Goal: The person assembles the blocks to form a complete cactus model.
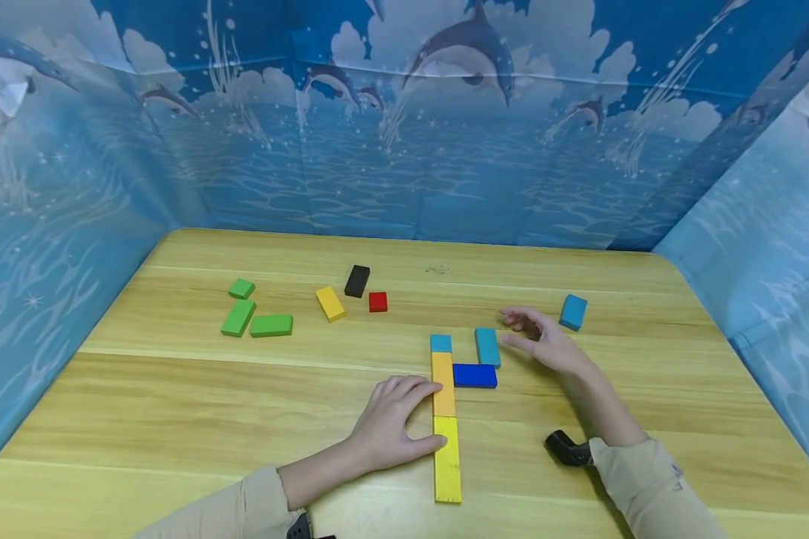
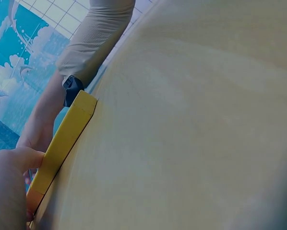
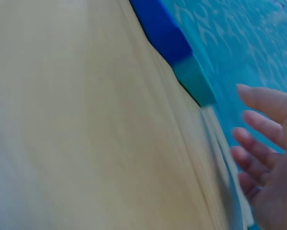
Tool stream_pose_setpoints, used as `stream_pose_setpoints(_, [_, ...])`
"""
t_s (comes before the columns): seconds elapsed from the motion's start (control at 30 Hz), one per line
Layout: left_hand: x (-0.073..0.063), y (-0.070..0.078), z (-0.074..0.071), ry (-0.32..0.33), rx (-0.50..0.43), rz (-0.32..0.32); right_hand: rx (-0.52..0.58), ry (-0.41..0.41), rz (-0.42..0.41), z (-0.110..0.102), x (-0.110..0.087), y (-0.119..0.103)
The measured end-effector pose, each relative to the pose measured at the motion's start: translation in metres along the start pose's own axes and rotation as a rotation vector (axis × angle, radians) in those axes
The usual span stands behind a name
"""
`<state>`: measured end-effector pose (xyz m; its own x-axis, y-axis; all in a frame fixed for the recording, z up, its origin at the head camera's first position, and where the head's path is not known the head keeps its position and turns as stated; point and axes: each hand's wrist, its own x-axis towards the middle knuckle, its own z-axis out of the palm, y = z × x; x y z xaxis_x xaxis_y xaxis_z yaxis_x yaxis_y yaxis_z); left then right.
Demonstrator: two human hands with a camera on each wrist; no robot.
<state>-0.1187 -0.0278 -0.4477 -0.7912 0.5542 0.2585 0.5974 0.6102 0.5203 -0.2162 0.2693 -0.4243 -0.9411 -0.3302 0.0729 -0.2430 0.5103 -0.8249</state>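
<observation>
A straight column runs up the table: a long yellow block (image 1: 448, 464), an orange block (image 1: 443, 397) above it and a small light-blue block (image 1: 441, 343) at the far end. My left hand (image 1: 392, 427) rests its thumb on the yellow block and a fingertip on the orange one. A dark-blue block (image 1: 475, 376) juts right from the column, with a light-blue block (image 1: 488, 346) standing off its far right end. Just right of that piece, my right hand (image 1: 546, 343) hovers with relaxed fingers, holding nothing; the right wrist view shows a gap between hand (image 3: 273, 148) and blocks.
Another blue block (image 1: 573, 311) lies beyond the right hand. Toward the back are a black block (image 1: 357, 281), a red block (image 1: 377, 302) and a yellow block (image 1: 330, 304). Green blocks (image 1: 271, 325) lie at left. A dolphin-print curtain (image 1: 418, 150) surrounds the wooden table (image 1: 175, 404).
</observation>
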Motion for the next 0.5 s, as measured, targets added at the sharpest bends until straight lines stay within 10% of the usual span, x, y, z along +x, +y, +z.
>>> stream_pose_setpoints(0.23, [0.000, 0.000, 0.000, -0.010, -0.001, -0.010, -0.095, 0.285, -0.027, -0.033, -0.005, 0.014])
stream_pose_setpoints(0.5, [-0.001, 0.000, 0.000, -0.018, -0.002, -0.015, -0.188, 0.275, 0.138, -0.067, -0.026, 0.045])
